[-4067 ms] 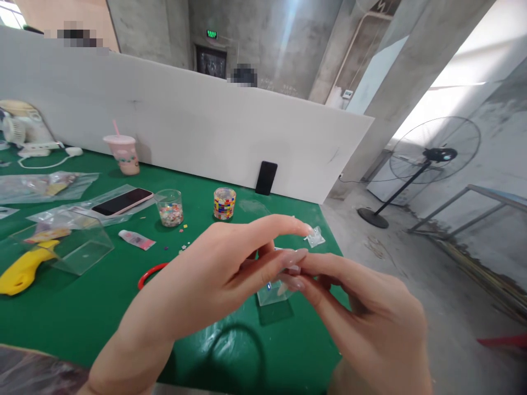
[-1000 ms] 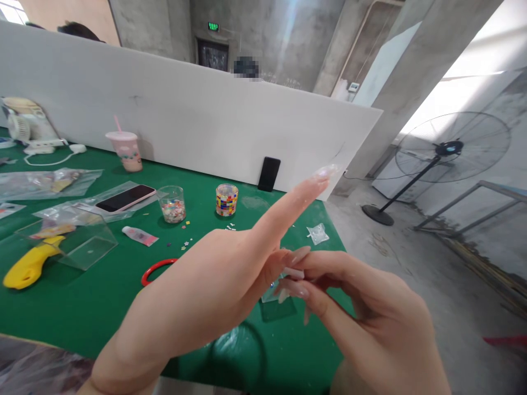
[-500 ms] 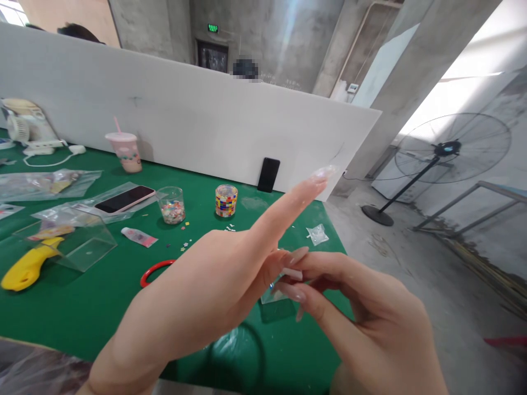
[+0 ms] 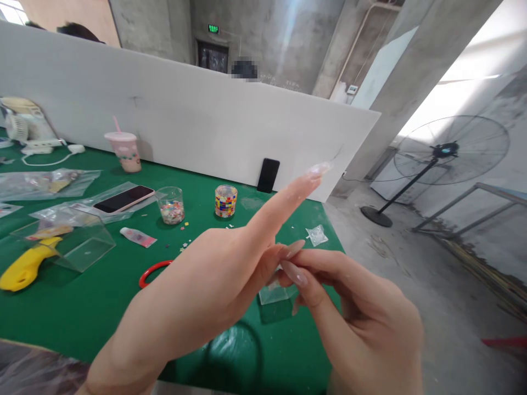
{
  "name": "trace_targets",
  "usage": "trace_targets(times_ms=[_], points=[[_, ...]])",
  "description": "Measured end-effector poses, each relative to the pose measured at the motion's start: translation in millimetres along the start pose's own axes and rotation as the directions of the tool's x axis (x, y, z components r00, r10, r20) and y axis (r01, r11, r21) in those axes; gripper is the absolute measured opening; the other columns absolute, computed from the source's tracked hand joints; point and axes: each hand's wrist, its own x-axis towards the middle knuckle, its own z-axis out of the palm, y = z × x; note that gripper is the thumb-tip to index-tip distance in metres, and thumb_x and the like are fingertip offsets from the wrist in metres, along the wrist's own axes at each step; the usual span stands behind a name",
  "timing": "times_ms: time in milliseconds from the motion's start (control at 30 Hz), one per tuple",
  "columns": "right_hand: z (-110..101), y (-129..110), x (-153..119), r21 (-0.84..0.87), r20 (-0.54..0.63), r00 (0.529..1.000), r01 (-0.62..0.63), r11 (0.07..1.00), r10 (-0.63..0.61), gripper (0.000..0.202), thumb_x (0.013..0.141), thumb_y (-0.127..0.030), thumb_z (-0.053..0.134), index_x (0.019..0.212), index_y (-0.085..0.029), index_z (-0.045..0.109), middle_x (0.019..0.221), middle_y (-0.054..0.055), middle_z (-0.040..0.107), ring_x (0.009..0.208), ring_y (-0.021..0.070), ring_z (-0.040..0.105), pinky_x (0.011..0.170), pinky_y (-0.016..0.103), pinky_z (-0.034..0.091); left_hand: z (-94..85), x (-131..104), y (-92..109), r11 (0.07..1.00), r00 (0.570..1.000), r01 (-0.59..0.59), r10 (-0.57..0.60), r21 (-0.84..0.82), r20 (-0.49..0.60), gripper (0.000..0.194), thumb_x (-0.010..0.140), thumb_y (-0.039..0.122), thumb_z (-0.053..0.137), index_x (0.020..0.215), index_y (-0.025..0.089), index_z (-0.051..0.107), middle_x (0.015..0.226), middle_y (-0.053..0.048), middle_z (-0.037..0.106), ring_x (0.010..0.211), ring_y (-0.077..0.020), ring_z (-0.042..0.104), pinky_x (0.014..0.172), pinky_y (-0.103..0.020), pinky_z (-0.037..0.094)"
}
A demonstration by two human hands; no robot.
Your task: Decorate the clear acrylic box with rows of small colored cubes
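My left hand (image 4: 206, 291) reaches across the middle with its index finger stretched toward the upper right. Its thumb bends down against the other fingers, and whatever it holds is hidden. My right hand (image 4: 362, 312) meets it from the right. The right thumb and index finger are pinched together at the left thumb tip, covering anything between them. Just under the joined fingertips shows a clear plastic piece (image 4: 276, 295), partly hidden; I cannot tell if it is held or lies on the table. Red scissors handles (image 4: 154, 269) stick out from behind the left wrist.
On the green table (image 4: 82, 312) stand a clear cup of confetti (image 4: 172, 211), a stack of colourful tape (image 4: 225, 202) and a pink cup (image 4: 124, 153). A phone (image 4: 124, 199), a small tube (image 4: 139, 237) and a yellow tool (image 4: 27, 271) lie left. A white board (image 4: 197, 126) borders the back.
The right thumb and index finger have closed further over the left thumb tip. A small white strip seen between the fingers before is now covered. More of the clear plastic piece shows.
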Motion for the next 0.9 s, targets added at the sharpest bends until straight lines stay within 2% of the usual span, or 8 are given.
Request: trace_targets(times_ms=[133,300,367,500,667,767,900], points=[[3.7,0.9,2.3,0.132,-0.044,0.998,-0.045,0.990,0.051,0.021,0.093,-0.011,0.078,0.090,-0.031,0.085,0.078,-0.007,0.086,0.062,0.0110,0.078,0.049,0.014,0.057,0.3,-2.5,-3.9,0.995,0.995,-0.095,0.095,0.023,-0.007,0.076,0.114,0.015,0.039,0.177,0.053,0.019,0.067,0.014,0.062,0.049,-0.0091,0.060,0.050,-0.018,0.044],[3.2,1.6,4.7,0.170,-0.059,0.994,-0.083,0.982,0.094,0.019,0.090,-0.012,0.084,0.085,-0.030,0.086,0.070,-0.005,0.083,0.057,0.0139,0.076,0.053,0.020,0.063,0.0,-2.4,-1.0,0.996,0.996,-0.092,0.092,-0.003,-0.001,0.077,0.113,0.012,0.040,0.176,0.052,0.019,0.071,0.015,0.066,0.051,-0.0071,0.062,0.050,-0.015,0.044],[2.9,1.8,3.9,0.166,-0.068,0.994,-0.071,0.984,0.083,0.021,0.089,-0.010,0.085,0.086,-0.030,0.086,0.069,-0.006,0.082,0.056,0.0141,0.075,0.053,0.021,0.064,-0.6,-3.0,0.3,0.996,0.996,-0.092,0.092,-0.008,-0.014,0.077,0.114,0.012,0.040,0.176,0.053,0.019,0.069,0.015,0.063,0.049,-0.0072,0.059,0.049,-0.015,0.042],[4.8,3.1,2.1,0.211,-0.095,0.995,0.001,0.977,0.020,0.033,0.090,-0.001,0.081,0.091,-0.033,0.086,0.076,-0.009,0.086,0.056,0.0103,0.077,0.052,0.014,0.061,-1.3,-6.5,2.2,0.994,0.994,-0.104,0.103,-0.032,-0.033,0.078,0.114,0.013,0.046,0.175,0.054,0.021,0.069,0.015,0.059,0.049,-0.0061,0.058,0.050,-0.012,0.044],[3.2,9.5,2.4,0.115,-0.092,0.989,0.124,0.986,-0.113,0.025,0.093,-0.007,0.083,0.097,-0.032,0.085,0.081,-0.009,0.088,0.057,0.0089,0.078,0.053,0.011,0.062,0.7,-8.8,4.8,0.999,0.995,-0.051,0.051,0.000,-0.081,0.072,0.116,0.019,0.049,0.175,0.054,0.026,0.068,0.013,0.056,0.050,-0.0078,0.055,0.052,-0.014,0.046],[-2.2,13.6,3.6,0.020,-0.122,0.981,0.155,0.988,-0.152,0.023,0.095,-0.009,0.083,0.099,-0.031,0.084,0.078,-0.010,0.086,0.056,0.0083,0.077,0.055,0.011,0.063,-0.1,-7.7,6.2,0.999,0.993,-0.054,0.054,0.009,-0.108,0.067,0.118,0.024,0.048,0.174,0.054,0.027,0.067,0.013,0.053,0.050,-0.0085,0.053,0.052,-0.014,0.045],[-7.7,14.8,4.4,-0.032,-0.134,0.973,0.183,0.983,-0.185,0.020,0.096,-0.012,0.084,0.100,-0.031,0.083,0.077,-0.009,0.085,0.052,0.0094,0.075,0.048,0.014,0.060,-2.6,-8.0,8.0,0.998,0.994,-0.056,0.057,0.011,-0.097,0.066,0.120,0.032,0.049,0.176,0.054,0.022,0.068,0.012,0.054,0.053,-0.0098,0.055,0.053,-0.014,0.048]])
